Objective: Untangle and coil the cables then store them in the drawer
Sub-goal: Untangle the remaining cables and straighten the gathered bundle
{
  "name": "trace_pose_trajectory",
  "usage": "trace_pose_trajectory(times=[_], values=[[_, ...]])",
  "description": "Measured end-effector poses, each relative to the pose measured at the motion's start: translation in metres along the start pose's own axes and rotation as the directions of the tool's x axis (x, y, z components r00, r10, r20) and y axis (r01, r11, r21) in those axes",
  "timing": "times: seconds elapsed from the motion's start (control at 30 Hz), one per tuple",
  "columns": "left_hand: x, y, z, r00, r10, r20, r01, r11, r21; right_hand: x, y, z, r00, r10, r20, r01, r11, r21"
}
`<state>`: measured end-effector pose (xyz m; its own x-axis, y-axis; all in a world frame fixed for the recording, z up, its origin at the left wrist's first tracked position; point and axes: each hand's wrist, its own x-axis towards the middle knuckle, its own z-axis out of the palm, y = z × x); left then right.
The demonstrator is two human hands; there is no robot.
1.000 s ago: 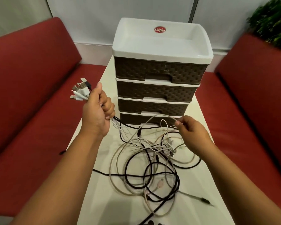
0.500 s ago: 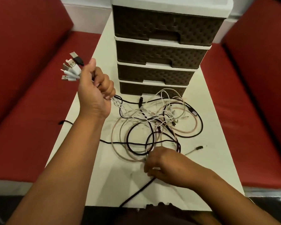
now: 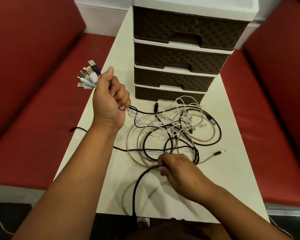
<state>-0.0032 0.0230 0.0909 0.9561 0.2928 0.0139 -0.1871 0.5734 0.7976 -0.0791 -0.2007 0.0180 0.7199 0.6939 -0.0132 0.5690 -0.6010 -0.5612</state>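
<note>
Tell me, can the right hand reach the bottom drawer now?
Probably not yet: the right hand grips a black cable, and the tangle lies in front of the bottom drawer. It would need to let go first.

We count four brown woven-front drawers (image 3: 178, 54) in the one drawer unit (image 3: 194, 7), all pushed in. We see about six USB plugs (image 3: 89, 76) fanned out together. One tangle of cables (image 3: 173, 132), black, white and beige; we can't separate the strands. Two red benches (image 3: 33, 84), one white table (image 3: 223, 179).
</note>
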Motion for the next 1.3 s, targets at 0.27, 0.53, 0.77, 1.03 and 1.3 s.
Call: trace_pose_trajectory(times=[0.27, 0.53, 0.77, 1.03, 1.3], values=[[0.008, 0.003, 0.002, 1.000, -0.004, 0.006, 0.004, 1.000, -0.008, 0.025, 0.008, -0.066, 0.869, 0.378, -0.320, -0.147, 0.814, 0.562], [0.013, -0.013, -0.003, 0.988, -0.122, -0.092, 0.124, 0.992, 0.015, 0.042, 0.005, -0.091, 0.856, 0.490, -0.166, -0.067, 0.423, 0.903], [0.018, -0.016, -0.003, 0.968, -0.219, -0.119, 0.222, 0.975, 0.011, 0.067, -0.021, -0.140, 0.917, 0.398, 0.008, -0.086, 0.178, 0.980], [0.021, -0.015, 0.002, 0.951, -0.276, -0.139, 0.286, 0.957, 0.052, 0.097, -0.052, -0.170, 0.965, 0.250, -0.082, 0.077, 0.029, 0.997], [0.019, -0.009, 0.011, 0.968, -0.249, 0.002, 0.248, 0.966, 0.073, 0.126, -0.057, -0.143, 0.913, 0.373, -0.165, 0.119, 0.142, 0.983]])
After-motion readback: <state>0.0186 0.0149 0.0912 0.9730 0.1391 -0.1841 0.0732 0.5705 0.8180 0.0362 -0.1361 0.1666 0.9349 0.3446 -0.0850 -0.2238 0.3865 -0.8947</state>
